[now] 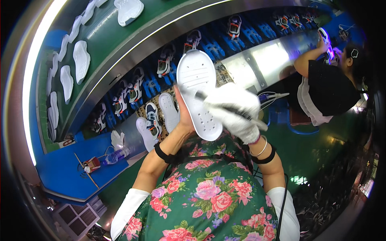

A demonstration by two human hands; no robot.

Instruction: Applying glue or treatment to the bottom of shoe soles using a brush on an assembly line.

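A white shoe sole is held up in front of me, its hollow inner side toward me, with grooves at the wide end and small holes at the other. My left hand, bare, grips it along the left edge; most of the fingers are hidden behind it. A white knitted glove covers my right hand, closed around a slim brush whose dark tip meets the sole's inner surface near the middle. The brush's handle end pokes out past the wrist side. Some blur softens the glove.
Beyond my hands, a line of blue racks carries shoe uppers. White soles stand beside a dark sneaker. More soles lie on a green belt. A blue table is left; a co-worker sits right.
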